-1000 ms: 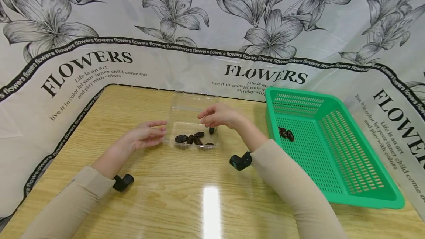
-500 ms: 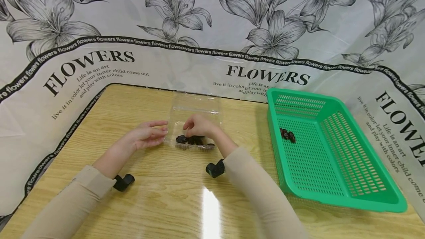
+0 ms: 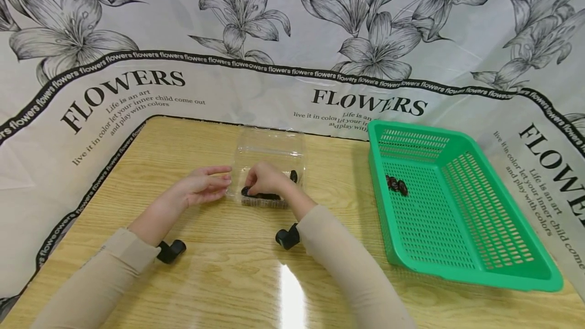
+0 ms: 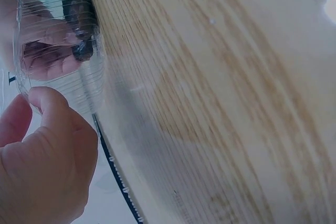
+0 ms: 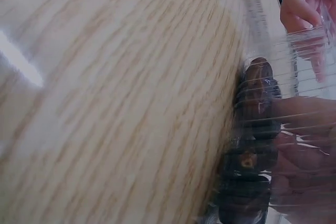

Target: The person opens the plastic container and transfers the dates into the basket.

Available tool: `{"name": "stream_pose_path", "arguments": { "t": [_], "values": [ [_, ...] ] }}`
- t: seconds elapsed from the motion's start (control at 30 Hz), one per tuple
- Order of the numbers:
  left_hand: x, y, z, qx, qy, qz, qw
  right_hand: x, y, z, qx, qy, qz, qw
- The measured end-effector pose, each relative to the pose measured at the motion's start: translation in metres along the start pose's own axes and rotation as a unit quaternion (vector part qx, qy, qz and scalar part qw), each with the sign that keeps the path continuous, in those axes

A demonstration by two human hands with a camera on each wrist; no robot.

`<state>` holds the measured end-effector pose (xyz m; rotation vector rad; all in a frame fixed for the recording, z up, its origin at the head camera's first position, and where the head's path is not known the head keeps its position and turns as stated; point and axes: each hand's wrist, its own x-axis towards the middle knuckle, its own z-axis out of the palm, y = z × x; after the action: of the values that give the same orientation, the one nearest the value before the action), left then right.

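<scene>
Surface [image 3: 224, 268]: wood-grained, in front of the clear box [image 3: 267, 202] and beneath it.
Green basket [image 3: 461, 278]: well apart, right of the box; a few similar pieces [image 3: 395, 185] lie by its left wall.
Work at the box: apparently taking hold of one of the dark oblong pieces [image 3: 245, 191] inside; the next move seems to call for a secure pinch and a straight lift clear of the wall.
Left hand [image 3: 201, 187]: at the box's left side, thumb and forefinger pinching its edge, other fingers loosely spread.
Right hand [image 3: 267, 177]: inside the box, fingers bent, tips closed about a piece near the left end; how firmly cannot be told.
Pieces in the box: mostly along its near wall, one at its right end; some hidden.
Lid [image 3: 270, 141]: open, at the box's far side.
Cloth [image 3: 247, 93]: flower-printed, beyond the box.
</scene>
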<state>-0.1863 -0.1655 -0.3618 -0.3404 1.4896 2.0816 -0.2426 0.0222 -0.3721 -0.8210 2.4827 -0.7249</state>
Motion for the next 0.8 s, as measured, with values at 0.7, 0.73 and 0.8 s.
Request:
{"name": "stream_pose_path", "arguments": {
  "t": [0.7, 0.73, 0.8],
  "values": [
    [0.000, -0.001, 0.002, 0.001, 0.002, 0.003, 1.0000, -0.023, -0.006, -0.041, 0.291, 0.040, 0.116, 0.9486],
    [-0.001, -0.001, 0.002, 0.000, 0.002, 0.003, 1.0000, -0.025, -0.007, -0.044, 0.297, 0.042, 0.118, 0.9467],
    [-0.001, -0.001, 0.002, 0.000, 0.002, 0.002, 1.0000, -0.028, -0.009, -0.050, 0.311, 0.042, 0.120, 0.9417]
  ]
}}
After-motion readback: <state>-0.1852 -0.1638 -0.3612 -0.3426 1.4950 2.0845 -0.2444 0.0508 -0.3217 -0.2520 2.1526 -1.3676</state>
